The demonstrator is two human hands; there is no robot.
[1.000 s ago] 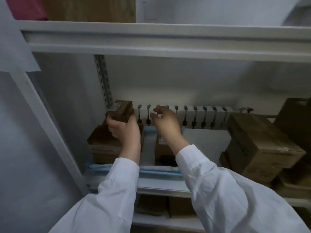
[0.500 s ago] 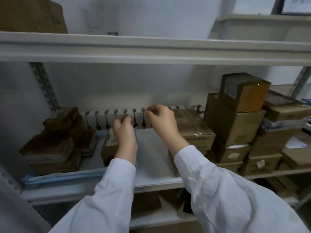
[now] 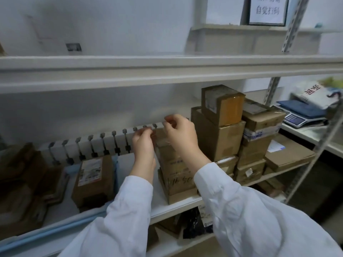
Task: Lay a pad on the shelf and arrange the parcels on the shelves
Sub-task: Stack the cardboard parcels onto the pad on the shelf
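- Pad point(image 3: 55, 232): spread over the middle shelf point(image 3: 178, 207), with its blue edge showing along the near left rim.
- Labelled parcel point(image 3: 92, 180): lying flat on the pad, left of both hands.
- Dark parcel pile point(image 3: 20, 186): stacked at the far left end of the same shelf.
- Handwritten parcel point(image 3: 176, 180): standing mid-shelf right of the labelled one, directly below the hands, with a smaller parcel point(image 3: 167, 151) on top.
- Left hand point(image 3: 143, 143): raised over the left side of that small stack, fingers curled and seen from behind. Cannot tell whether the grip is closed on anything.
- Right hand point(image 3: 181, 132): just right of the left and slightly higher, thumb and forefinger tips drawn together. Cannot tell whether anything is pinched in the grip.
- Tall parcel stack point(image 3: 219, 138): just right of the hands, filling the right half of the shelf, topped by a taped box point(image 3: 222, 104).
- White rail with dark pegs point(image 3: 92, 145): running along the far wall behind the hands.
- Upper shelf point(image 3: 167, 71): low overhead.
- Black bag point(image 3: 193, 225): on the shelf beneath.
- Scale point(image 3: 297, 118): far right, beyond the upright post point(image 3: 295, 23).
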